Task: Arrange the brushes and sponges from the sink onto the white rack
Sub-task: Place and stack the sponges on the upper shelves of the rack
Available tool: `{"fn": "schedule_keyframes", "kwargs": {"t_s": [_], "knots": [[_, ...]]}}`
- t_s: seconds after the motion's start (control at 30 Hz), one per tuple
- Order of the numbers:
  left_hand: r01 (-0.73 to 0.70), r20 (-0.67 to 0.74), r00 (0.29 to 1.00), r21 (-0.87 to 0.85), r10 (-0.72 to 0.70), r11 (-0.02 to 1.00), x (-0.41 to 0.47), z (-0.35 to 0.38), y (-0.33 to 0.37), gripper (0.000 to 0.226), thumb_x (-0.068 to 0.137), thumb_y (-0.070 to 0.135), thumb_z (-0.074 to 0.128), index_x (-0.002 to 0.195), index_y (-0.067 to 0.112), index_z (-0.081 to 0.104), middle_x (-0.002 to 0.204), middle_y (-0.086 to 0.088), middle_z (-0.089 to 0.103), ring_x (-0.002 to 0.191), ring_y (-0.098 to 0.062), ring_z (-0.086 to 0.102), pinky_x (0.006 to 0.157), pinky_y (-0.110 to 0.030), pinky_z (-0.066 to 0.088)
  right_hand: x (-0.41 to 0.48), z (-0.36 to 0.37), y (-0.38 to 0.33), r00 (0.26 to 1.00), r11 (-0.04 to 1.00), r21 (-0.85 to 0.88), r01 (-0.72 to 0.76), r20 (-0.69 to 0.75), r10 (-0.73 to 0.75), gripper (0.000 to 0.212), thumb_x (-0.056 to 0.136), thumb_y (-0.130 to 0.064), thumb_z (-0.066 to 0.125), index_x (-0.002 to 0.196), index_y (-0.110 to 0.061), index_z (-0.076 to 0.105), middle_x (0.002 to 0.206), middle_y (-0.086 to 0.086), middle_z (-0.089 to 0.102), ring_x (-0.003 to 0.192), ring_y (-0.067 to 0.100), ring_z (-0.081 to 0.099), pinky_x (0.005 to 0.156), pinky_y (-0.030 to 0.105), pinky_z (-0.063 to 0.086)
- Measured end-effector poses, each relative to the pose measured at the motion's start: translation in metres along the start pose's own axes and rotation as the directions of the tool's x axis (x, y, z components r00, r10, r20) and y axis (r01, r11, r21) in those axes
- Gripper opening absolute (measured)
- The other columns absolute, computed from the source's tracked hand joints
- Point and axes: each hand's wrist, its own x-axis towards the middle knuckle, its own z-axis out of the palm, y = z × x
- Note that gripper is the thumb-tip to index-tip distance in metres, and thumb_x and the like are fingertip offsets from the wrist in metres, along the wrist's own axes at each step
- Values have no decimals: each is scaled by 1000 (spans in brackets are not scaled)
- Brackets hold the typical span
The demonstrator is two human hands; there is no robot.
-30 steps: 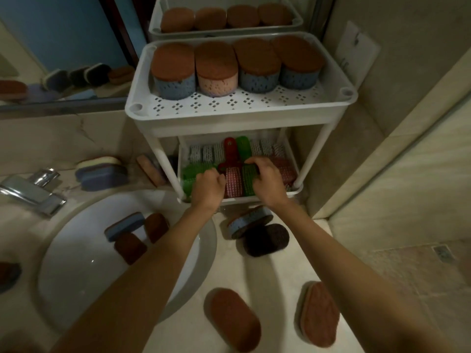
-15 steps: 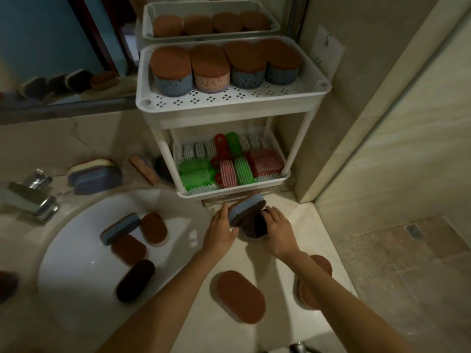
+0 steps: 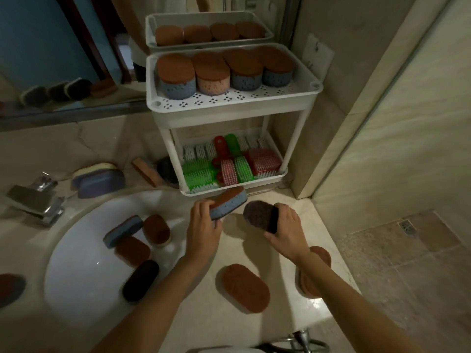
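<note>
My left hand (image 3: 204,225) grips a blue sponge with a brown top (image 3: 229,203), lifted just in front of the white rack (image 3: 229,108). My right hand (image 3: 283,224) holds a dark sponge (image 3: 258,215) beside it. The rack's top shelf carries several brown-topped sponges (image 3: 175,75). Its lower shelf (image 3: 254,180) is packed with green and red brushes (image 3: 198,174). In the white sink (image 3: 76,263) lie a blue sponge (image 3: 122,230), two brown sponges (image 3: 132,250) and a black one (image 3: 140,280).
On the counter lie two brown sponges, one in front (image 3: 242,286) and one under my right forearm (image 3: 311,281). A blue and white sponge (image 3: 99,179) and a faucet (image 3: 35,200) sit at the left. A wall and tiled floor are on the right.
Both hands left the rack's lower shelf and came down to the counter. They took hold of the blue sponge and the dark sponge and lifted them apart.
</note>
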Motion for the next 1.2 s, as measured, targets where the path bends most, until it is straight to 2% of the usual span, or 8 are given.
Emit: {"fn": "schedule_keyframes", "kwargs": {"t_s": [0.1,0.27,0.4,0.53,0.7,0.83,1.03,1.2], "knots": [[-255,-218,948,-85,232,963,-4,-20,1,37,73,7,62,108,7,49,107,-19,55,101,-28,56,81,-30,50,-1,-16,-19,976,990,132,43,-218,-13,62,68,-31,61,120,0,48,108,17,55,98,31,54,87,35,43],[-593,-493,707,-24,506,805,12,-65,32,36,73,16,60,105,8,46,107,-10,43,101,-22,49,98,-15,40,11,-47,-60,886,930,322,177,-463,-8,69,68,-37,57,129,-13,34,122,19,52,110,26,52,93,32,44],[-699,-625,531,58,572,712,34,-106,65,36,72,10,62,105,7,48,107,-11,44,98,-26,50,94,-23,44,30,-82,-96,798,879,389,277,-602,16,66,67,-36,58,125,-21,30,124,19,50,112,29,53,94,33,46],[-685,-670,463,145,580,714,61,-142,94,38,73,10,61,108,9,47,109,-10,42,101,-25,47,91,-30,43,57,-113,-135,798,806,500,316,-600,59,64,70,-35,64,123,-13,37,119,10,52,108,18,55,88,28,51],[-629,-622,528,171,578,758,105,-175,104,36,76,15,56,110,15,45,112,-6,39,106,-23,44,95,-24,39,100,-155,-169,874,746,616,253,-475,97,51,70,-32,62,116,-17,46,116,3,47,102,16,54,82,32,52],[-548,-506,681,127,529,827,131,-189,96,46,70,-1,66,108,15,45,115,-16,48,108,-21,46,94,-26,41,138,-192,-166,924,653,743,149,-339,175,27,82,-28,62,106,-18,55,107,4,59,102,22,59,85,36,52],[-495,-86,866,-6,493,869,149,-185,101,33,77,-1,59,100,15,42,115,-5,39,104,-9,40,81,-15,36,177,-221,-137,926,625,760,-177,-87,368,35,83,-42,59,99,-11,51,102,8,56,98,25,58,92,44,52],[-416,214,881,-73,421,906,163,-178,103,29,77,23,58,94,17,36,111,-7,43,106,-22,48,85,-37,46,191,-227,-125,926,688,671,-276,-7,378,42,90,-47,48,109,-11,56,107,9,57,97,24,55,97,37,47]]}}
